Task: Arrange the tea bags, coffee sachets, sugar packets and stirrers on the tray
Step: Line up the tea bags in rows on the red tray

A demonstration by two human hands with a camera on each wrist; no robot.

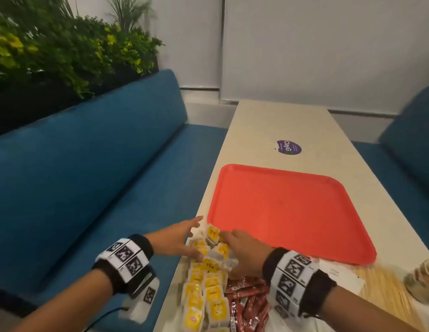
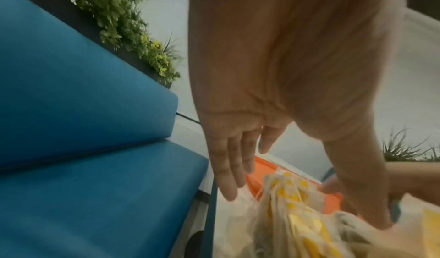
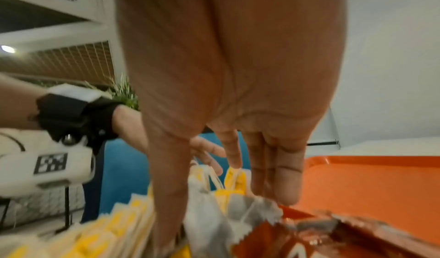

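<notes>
**Loose, light tea bags: gather from both sides, not from the tags**

The tea bags (image 1: pixel 208 267) lie in a heap on the worktop (image 1: pixel 280 121), at its near left corner, just short of the tray (image 1: pixel 287 212), which holds nothing yet. They look feather-light, soft and limp, with strings and yellow tags that will likely tangle and slide over one another; a pull on one tag would probably drag only a few along. Better to take the heap by its flanks and squeeze gently.

The left hand (image 1: pixel 177 238) is at the heap's left side, fingers straight and slightly spread, thumb against the bags. The right hand (image 1: pixel 244 252) is at its right side, fingers fairly straight and close together, tips among the bags; whether either pinches anything I cannot tell.

Red coffee sachets (image 1: pixel 247 300) lie nearer, stirrers (image 1: pixel 386 291) to the right.
</notes>
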